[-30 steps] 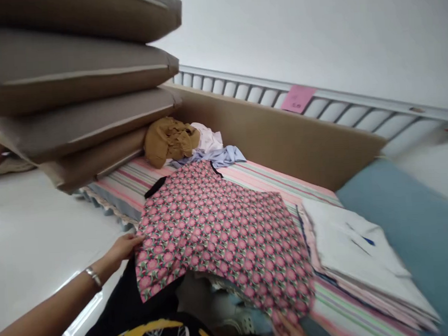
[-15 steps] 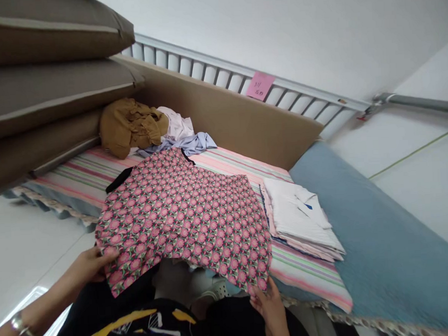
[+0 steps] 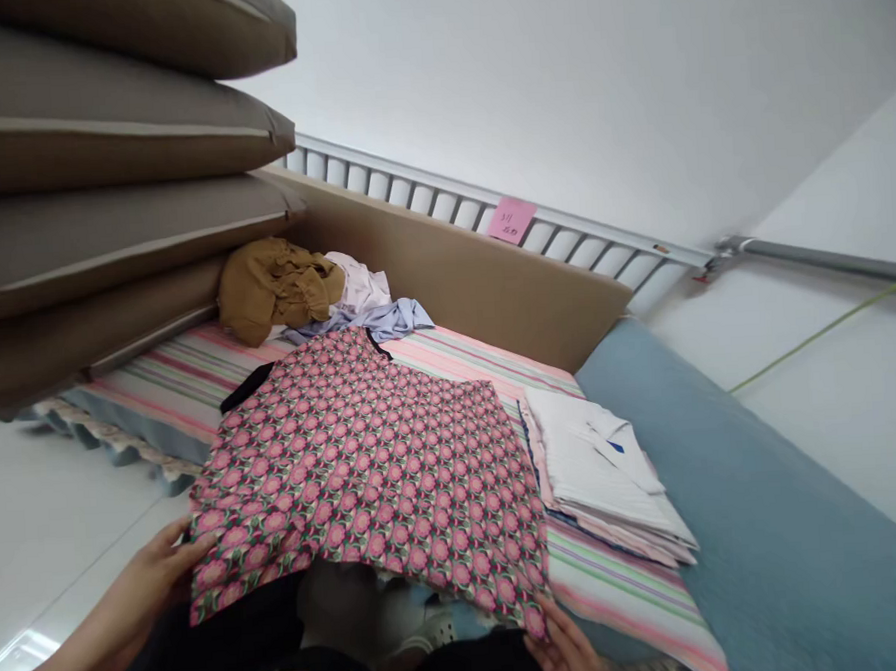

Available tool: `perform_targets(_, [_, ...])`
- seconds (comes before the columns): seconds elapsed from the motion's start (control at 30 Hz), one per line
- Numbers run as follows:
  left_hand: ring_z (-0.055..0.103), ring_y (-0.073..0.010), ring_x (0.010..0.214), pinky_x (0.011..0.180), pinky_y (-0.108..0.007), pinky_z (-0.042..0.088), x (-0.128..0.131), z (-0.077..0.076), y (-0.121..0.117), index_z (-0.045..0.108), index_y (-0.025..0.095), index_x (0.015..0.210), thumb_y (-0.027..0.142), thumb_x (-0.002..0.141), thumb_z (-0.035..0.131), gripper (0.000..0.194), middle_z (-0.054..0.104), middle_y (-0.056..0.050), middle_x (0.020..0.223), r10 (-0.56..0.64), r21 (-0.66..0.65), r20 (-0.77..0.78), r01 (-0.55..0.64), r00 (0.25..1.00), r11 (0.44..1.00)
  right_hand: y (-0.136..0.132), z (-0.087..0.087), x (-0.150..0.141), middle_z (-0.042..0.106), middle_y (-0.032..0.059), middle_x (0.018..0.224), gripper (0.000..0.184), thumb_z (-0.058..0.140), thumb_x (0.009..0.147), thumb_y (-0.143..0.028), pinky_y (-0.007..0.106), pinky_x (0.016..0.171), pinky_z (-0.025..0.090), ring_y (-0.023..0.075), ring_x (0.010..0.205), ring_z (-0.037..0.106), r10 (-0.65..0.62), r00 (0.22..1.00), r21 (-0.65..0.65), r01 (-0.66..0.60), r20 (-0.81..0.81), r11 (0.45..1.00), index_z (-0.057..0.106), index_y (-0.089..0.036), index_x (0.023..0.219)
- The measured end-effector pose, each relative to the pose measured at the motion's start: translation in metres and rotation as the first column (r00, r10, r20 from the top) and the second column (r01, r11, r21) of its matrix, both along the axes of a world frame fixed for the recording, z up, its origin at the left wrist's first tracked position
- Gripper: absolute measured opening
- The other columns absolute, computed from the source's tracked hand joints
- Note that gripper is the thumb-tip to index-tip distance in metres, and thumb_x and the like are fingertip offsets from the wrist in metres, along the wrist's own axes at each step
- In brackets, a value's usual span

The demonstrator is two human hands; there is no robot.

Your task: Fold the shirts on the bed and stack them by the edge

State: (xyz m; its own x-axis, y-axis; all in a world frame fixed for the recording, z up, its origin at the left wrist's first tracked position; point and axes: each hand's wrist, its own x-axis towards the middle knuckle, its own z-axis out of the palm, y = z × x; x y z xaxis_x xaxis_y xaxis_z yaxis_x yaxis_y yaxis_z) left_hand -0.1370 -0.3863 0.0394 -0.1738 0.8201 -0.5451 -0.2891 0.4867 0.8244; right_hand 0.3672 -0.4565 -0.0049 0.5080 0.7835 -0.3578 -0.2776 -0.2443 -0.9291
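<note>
A pink floral shirt [image 3: 372, 470] with black trim lies spread over a striped sheet [image 3: 618, 587], its hem hanging over the near edge. My left hand [image 3: 156, 571] pinches the hem's left corner between thumb and fingers. At the right corner of the hem, my right hand [image 3: 565, 645] grips the cloth, partly cut off by the bottom of the view. Just right of the shirt sits a stack of folded clothes with a white shirt [image 3: 596, 453] on top. Beyond the collar, a crumpled brown garment [image 3: 276, 289] lies beside a light blue garment [image 3: 394, 320] and a pale pink one [image 3: 359, 280].
Several thick grey-brown cushions [image 3: 127, 227] are piled at the left. A brown board [image 3: 451, 265] and a white railing with a pink note [image 3: 512, 219] stand along the back. Blue fabric [image 3: 763, 479] covers the right side.
The view has swung to the right, then tipped slightly up. Both hands keep hold of the shirt's hem corners, and the shirt stays spread out.
</note>
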Motion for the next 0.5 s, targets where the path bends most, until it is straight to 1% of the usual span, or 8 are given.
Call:
perform_targets(0.07, [0.07, -0.0243, 0.08, 0.065, -0.03, 0.055, 0.002, 0.003, 0.0, 0.051, 0.039, 0.112, 0.054, 0.036, 0.084, 0.084, 0.074, 0.007, 0.084, 0.017, 0.0, 0.005, -0.017, 1.0, 1.0, -0.003, 0.008, -0.002, 0.071, 0.0073, 0.091, 0.047, 0.082, 0.043, -0.043, 0.04, 0.076, 0.056, 0.0267, 0.082, 0.066, 0.018, 0.999, -0.003, -0.018, -0.045, 1.0, 0.072, -0.021, 0.084])
perform_targets(0.13, [0.07, -0.0241, 0.074, 0.06, -0.029, 0.054, 0.004, 0.009, 0.0, 0.043, 0.042, 0.125, 0.055, 0.036, 0.083, 0.098, 0.074, 0.007, 0.079, 0.039, 0.014, -0.014, -0.039, 0.999, 0.999, -0.006, 0.017, -0.006, 0.071, 0.0072, 0.092, 0.046, 0.083, 0.044, -0.036, 0.041, 0.081, 0.054, 0.0255, 0.083, 0.066, 0.051, 0.994, 0.011, -0.05, -0.092, 0.999, 0.073, -0.021, 0.087])
perform_targets(0.2, [0.069, -0.0233, 0.069, 0.056, -0.027, 0.053, 0.008, 0.019, 0.003, 0.036, 0.043, 0.133, 0.054, 0.037, 0.083, 0.107, 0.074, 0.006, 0.076, 0.058, 0.042, -0.043, -0.056, 0.997, 0.998, -0.009, 0.027, -0.01, 0.07, 0.0063, 0.097, 0.048, 0.084, 0.044, -0.03, 0.04, 0.088, 0.052, 0.0239, 0.088, 0.065, 0.068, 0.987, 0.05, -0.062, -0.143, 0.997, 0.073, -0.023, 0.089])
perform_targets(0.27, [0.069, -0.0215, 0.067, 0.054, -0.025, 0.051, 0.012, 0.033, 0.01, 0.032, 0.044, 0.137, 0.052, 0.038, 0.083, 0.111, 0.073, 0.006, 0.075, 0.084, 0.081, -0.065, -0.079, 0.994, 0.994, -0.008, 0.04, -0.014, 0.068, 0.005, 0.107, 0.05, 0.084, 0.044, -0.028, 0.039, 0.094, 0.049, 0.0235, 0.098, 0.063, 0.073, 0.982, 0.118, -0.052, -0.175, 0.992, 0.072, -0.025, 0.092])
perform_targets(0.33, [0.068, -0.0198, 0.067, 0.055, -0.025, 0.052, 0.017, 0.047, 0.023, 0.032, 0.042, 0.137, 0.046, 0.041, 0.084, 0.11, 0.073, 0.006, 0.079, 0.08, 0.13, -0.051, -0.073, 0.995, 0.989, -0.001, 0.054, -0.017, 0.065, 0.0047, 0.115, 0.051, 0.083, 0.047, -0.028, 0.039, 0.098, 0.046, 0.0238, 0.107, 0.059, 0.081, 0.981, 0.177, -0.049, -0.176, 0.983, 0.07, -0.025, 0.097])
perform_targets(0.37, [0.068, -0.0187, 0.067, 0.056, -0.024, 0.051, 0.019, 0.054, 0.032, 0.035, 0.041, 0.137, 0.043, 0.042, 0.085, 0.107, 0.073, 0.005, 0.081, 0.069, 0.155, -0.04, -0.062, 0.997, 0.986, 0.005, 0.061, -0.018, 0.065, 0.0051, 0.115, 0.052, 0.082, 0.049, -0.027, 0.039, 0.1, 0.045, 0.0238, 0.108, 0.059, 0.084, 0.983, 0.19, -0.052, -0.165, 0.98, 0.069, -0.025, 0.099])
perform_targets(0.43, [0.067, -0.0166, 0.07, 0.058, -0.023, 0.051, 0.022, 0.064, 0.056, 0.045, 0.034, 0.132, 0.036, 0.047, 0.084, 0.093, 0.072, 0.003, 0.087, 0.019, 0.199, -0.007, -0.018, 1.0, 0.98, 0.024, 0.073, -0.018, 0.067, 0.006, 0.106, 0.053, 0.082, 0.048, -0.026, 0.039, 0.101, 0.044, 0.0237, 0.104, 0.061, 0.066, 0.989, 0.178, -0.041, -0.132, 0.983, 0.067, -0.022, 0.099])
perform_targets(0.5, [0.066, -0.0152, 0.072, 0.06, -0.021, 0.051, 0.026, 0.07, 0.085, 0.056, 0.024, 0.121, 0.028, 0.053, 0.081, 0.073, 0.072, 0.0, 0.087, -0.015, 0.231, 0.026, 0.009, 1.0, 0.973, 0.05, 0.08, -0.017, 0.069, 0.0064, 0.095, 0.055, 0.082, 0.045, -0.028, 0.039, 0.099, 0.045, 0.0241, 0.097, 0.064, 0.022, 0.997, 0.146, -0.011, -0.077, 0.989, 0.065, -0.019, 0.096])
